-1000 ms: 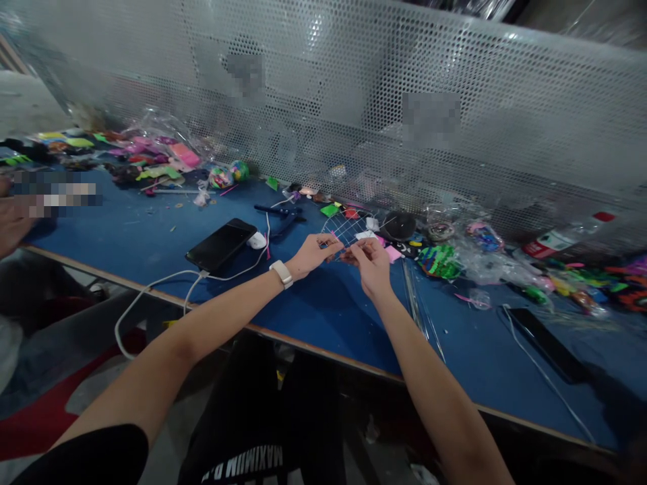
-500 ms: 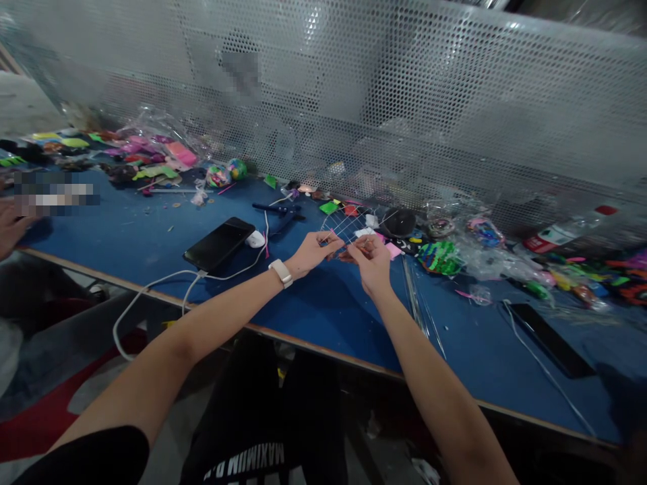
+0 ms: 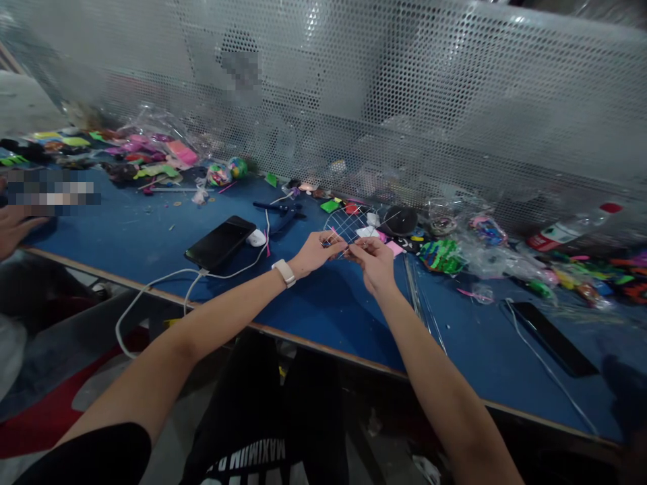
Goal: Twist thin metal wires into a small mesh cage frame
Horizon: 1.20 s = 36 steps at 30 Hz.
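Observation:
In the middle of the head view, a curved grid of thin pale wires (image 3: 346, 221) rises just beyond my fingertips. My left hand (image 3: 316, 253) pinches its near edge between thumb and fingers. Close beside it, my right hand (image 3: 377, 264) is also closed in a pinch at the grid's near right side. Thin wire ends stick out around the fingers, one of them slanting up to the right. The exact spot where the fingertips meet the wire is small and partly hidden.
A black phone (image 3: 220, 242) with a white cable and blue-handled pliers (image 3: 286, 217) lie to the left. Coloured scraps and plastic bags line the perforated metal screen (image 3: 313, 128). On the right are clear strips, a bottle (image 3: 571, 229) and another phone (image 3: 553, 339). A co-worker's hand (image 3: 19, 225) rests far left.
The wire grid has shifted slightly and its wires show more plainly. My right hand has turned a little, its fingers drawn in toward my left fingertips. Both hands stay close together.

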{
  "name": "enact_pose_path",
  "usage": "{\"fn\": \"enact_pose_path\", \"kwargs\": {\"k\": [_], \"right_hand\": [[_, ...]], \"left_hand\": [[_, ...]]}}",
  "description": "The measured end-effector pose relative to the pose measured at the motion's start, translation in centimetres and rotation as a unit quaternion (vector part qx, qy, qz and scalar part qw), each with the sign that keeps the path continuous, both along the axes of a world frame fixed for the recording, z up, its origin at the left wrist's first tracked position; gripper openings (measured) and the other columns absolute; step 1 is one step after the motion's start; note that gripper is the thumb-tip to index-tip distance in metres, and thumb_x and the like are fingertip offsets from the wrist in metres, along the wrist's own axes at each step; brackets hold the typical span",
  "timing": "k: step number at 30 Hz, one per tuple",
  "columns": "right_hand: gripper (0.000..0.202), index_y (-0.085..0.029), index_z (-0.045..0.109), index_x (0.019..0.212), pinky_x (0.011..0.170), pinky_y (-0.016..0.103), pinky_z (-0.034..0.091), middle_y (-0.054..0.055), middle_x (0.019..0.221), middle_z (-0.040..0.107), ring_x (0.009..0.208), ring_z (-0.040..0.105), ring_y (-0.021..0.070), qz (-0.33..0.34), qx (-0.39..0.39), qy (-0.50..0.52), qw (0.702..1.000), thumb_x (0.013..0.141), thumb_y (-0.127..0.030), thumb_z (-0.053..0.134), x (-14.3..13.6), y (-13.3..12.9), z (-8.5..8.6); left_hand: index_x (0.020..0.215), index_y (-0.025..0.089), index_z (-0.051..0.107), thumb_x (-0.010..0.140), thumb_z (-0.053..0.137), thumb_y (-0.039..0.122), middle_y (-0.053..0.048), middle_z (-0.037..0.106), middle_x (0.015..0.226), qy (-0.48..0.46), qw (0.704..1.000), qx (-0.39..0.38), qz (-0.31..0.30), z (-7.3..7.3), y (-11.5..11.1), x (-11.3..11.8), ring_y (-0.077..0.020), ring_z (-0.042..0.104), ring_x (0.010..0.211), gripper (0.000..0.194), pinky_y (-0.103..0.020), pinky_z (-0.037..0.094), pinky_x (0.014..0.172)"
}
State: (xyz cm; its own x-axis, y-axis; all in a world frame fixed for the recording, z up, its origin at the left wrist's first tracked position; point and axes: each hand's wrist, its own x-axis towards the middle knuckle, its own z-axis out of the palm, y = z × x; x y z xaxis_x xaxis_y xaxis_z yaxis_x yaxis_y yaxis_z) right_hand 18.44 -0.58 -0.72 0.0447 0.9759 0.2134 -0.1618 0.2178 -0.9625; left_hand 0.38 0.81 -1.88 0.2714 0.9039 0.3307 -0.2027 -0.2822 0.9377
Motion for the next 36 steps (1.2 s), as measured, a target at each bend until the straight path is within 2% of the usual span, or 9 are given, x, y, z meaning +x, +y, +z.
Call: {"fn": "enact_pose_path", "kwargs": {"k": [6,13,17,20,31,36], "right_hand": [[0.045,-0.026,0.069,0.083,0.071,0.040,0.070,-0.004,0.075,0.070,0.063,0.072,0.0181,-0.013,0.031,-0.025,0.999,0.063,-0.047,0.104,0.0,0.1,0.0],[0.045,-0.029,0.064,0.089,0.072,0.041,0.071,-0.005,0.080,0.068,0.066,0.073,0.0190,0.004,0.019,-0.027,0.999,0.069,-0.045,0.100,-0.3,-0.4,0.1],[0.046,-0.028,0.064,0.088,0.073,0.039,0.071,-0.005,0.082,0.069,0.069,0.072,0.0180,0.011,0.028,-0.021,0.999,0.064,-0.039,0.102,-0.7,-0.8,0.2],[0.043,-0.027,0.067,0.088,0.076,0.041,0.071,-0.005,0.083,0.070,0.069,0.071,0.0173,0.004,0.047,-0.020,0.999,0.065,-0.035,0.102,-1.0,-0.9,0.2],[0.045,-0.028,0.067,0.094,0.079,0.039,0.068,-0.005,0.077,0.073,0.073,0.076,0.0203,-0.034,0.057,-0.058,0.996,0.063,-0.031,0.100,-0.6,-0.6,-0.1],[0.052,-0.028,0.062,0.096,0.079,0.040,0.070,-0.008,0.074,0.072,0.071,0.078,0.0202,-0.004,0.009,-0.006,1.000,0.060,-0.030,0.099,-0.8,-0.2,-0.7]], "left_hand": [[0.081,0.016,0.068,0.082,0.091,0.069,0.001,0.061,0.067,-0.010,1.000,-0.008,-0.001,0.0,-0.1,0.2,-0.0100,0.052,0.061,0.058,-0.027,0.040,0.060],[0.077,0.016,0.066,0.080,0.092,0.068,0.001,0.061,0.068,-0.009,1.000,-0.009,0.011,0.1,-0.1,0.1,-0.0102,0.052,0.063,0.058,-0.027,0.041,0.063],[0.077,0.016,0.069,0.081,0.091,0.071,0.000,0.063,0.071,-0.011,1.000,0.006,0.021,0.2,-0.1,0.2,-0.0111,0.054,0.065,0.060,-0.029,0.043,0.066],[0.076,0.016,0.070,0.083,0.088,0.074,-0.001,0.063,0.071,-0.013,1.000,0.011,0.020,0.4,-0.1,0.2,-0.0116,0.053,0.066,0.061,-0.029,0.043,0.066],[0.077,0.016,0.068,0.083,0.087,0.078,-0.001,0.062,0.070,-0.017,1.000,0.015,0.020,0.6,-0.1,0.0,-0.0120,0.053,0.066,0.065,-0.029,0.043,0.066],[0.076,0.017,0.070,0.085,0.086,0.073,-0.002,0.064,0.071,-0.005,0.998,0.031,0.048,0.3,0.2,0.0,-0.0123,0.055,0.066,0.060,-0.030,0.045,0.066]]}}
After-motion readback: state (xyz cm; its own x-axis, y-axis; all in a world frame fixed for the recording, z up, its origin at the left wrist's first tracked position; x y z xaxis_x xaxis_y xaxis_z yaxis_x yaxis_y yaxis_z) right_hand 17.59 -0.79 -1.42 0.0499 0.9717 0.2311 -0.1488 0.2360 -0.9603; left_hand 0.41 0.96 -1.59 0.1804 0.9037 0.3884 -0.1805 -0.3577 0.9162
